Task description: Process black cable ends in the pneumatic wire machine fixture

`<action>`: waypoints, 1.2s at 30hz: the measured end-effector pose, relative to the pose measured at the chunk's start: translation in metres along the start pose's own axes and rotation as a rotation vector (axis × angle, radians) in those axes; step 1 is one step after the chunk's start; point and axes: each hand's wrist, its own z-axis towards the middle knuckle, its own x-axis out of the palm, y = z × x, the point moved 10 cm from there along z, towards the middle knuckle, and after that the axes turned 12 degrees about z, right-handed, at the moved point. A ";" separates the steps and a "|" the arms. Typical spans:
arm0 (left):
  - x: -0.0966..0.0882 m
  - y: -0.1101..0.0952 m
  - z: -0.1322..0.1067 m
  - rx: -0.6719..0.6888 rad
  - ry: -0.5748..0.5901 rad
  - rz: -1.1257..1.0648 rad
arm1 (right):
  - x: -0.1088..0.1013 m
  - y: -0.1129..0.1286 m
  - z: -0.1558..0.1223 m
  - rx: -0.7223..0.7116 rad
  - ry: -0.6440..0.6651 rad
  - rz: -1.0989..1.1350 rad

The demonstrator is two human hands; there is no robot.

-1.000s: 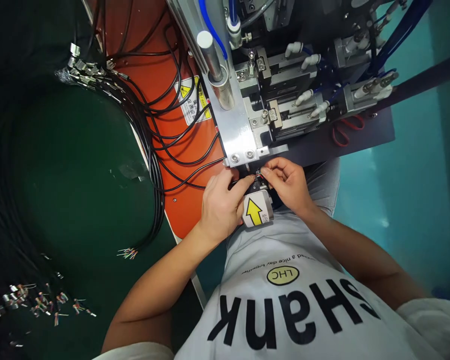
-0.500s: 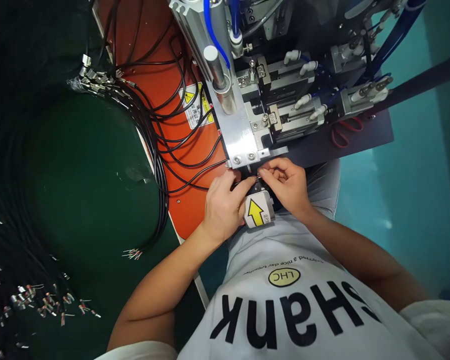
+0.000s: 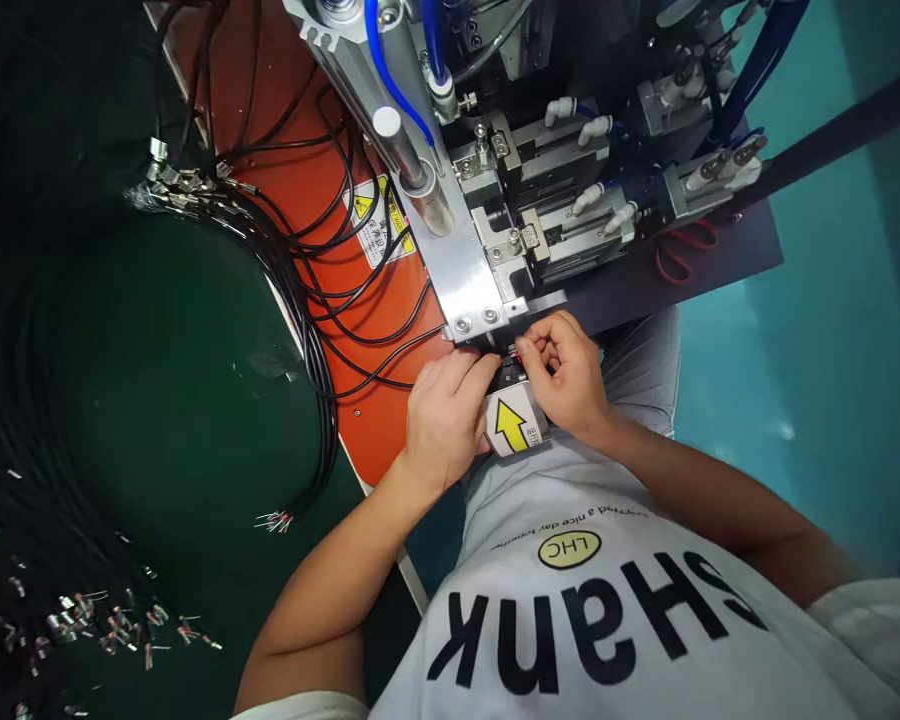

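Observation:
My left hand (image 3: 450, 410) is closed at the front of the machine, with the end of a black cable (image 3: 379, 381) running in under its fingers. Opposite it, my right hand (image 3: 566, 370) pinches thumb against forefinger; a thin red wire (image 3: 519, 356) shows at the tips. Between both hands sits a small dark fixture (image 3: 507, 376). Just below this is a metal block with a yellow arrow label (image 3: 511, 425). A steel plate (image 3: 465, 285) with two screws overhangs my fingertips. The fingers hide the cable's very end.
A bundle of black cables (image 3: 316, 370) curves over the edge of the orange machine base (image 3: 367, 430). More cables with bare wire ends (image 3: 120, 620) lie on the dark green surface at left. Pneumatic cylinders (image 3: 562, 160) with blue hoses and a red-handled tool (image 3: 675, 265) are at right.
The view has shifted slightly, so the machine sits further left. My right hand's fingertips have drawn a little apart from my left hand's, and a red wire now shows at them.

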 end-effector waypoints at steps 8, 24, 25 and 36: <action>0.000 -0.001 0.002 -0.004 0.012 0.014 | 0.013 -0.054 -0.002 0.461 0.176 0.297; 0.003 0.000 0.000 -0.009 0.008 -0.019 | 0.006 -0.045 -0.001 0.396 0.227 0.317; 0.002 0.000 0.000 -0.009 0.004 -0.019 | 0.007 -0.050 -0.003 0.453 0.245 0.357; 0.004 0.002 0.000 -0.026 0.006 -0.033 | 0.003 -0.042 0.001 0.339 0.153 0.339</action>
